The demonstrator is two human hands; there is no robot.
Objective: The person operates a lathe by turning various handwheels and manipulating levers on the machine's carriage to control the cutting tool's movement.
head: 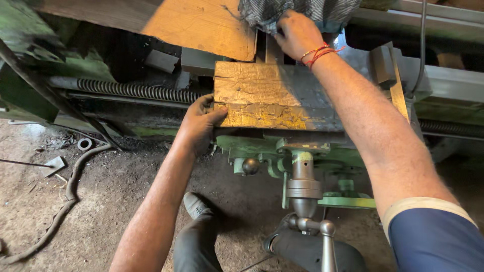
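Left hand (pixel 199 126) clamped on the near left edge of the wooden block (pixel 267 95), thumb over the top, fingers curled beneath. Right hand (pixel 297 34) clenched on a checked cloth (pixel 302 12) just beyond the block's far edge, fingertips buried in the folds. Block resting flat on the green lathe carriage (pixel 262 146), plank (pixel 201 25) lying just past the fingers. Judged mid-way: block seated and steadied, cloth gripped but not yet spread or pulled clear. Crank handle (pixel 305 189) below untouched.

We've one head view, looking steeply down, close over the lathe carriage (pixel 272 100); dirt floor (pixel 101 201) nearest us.
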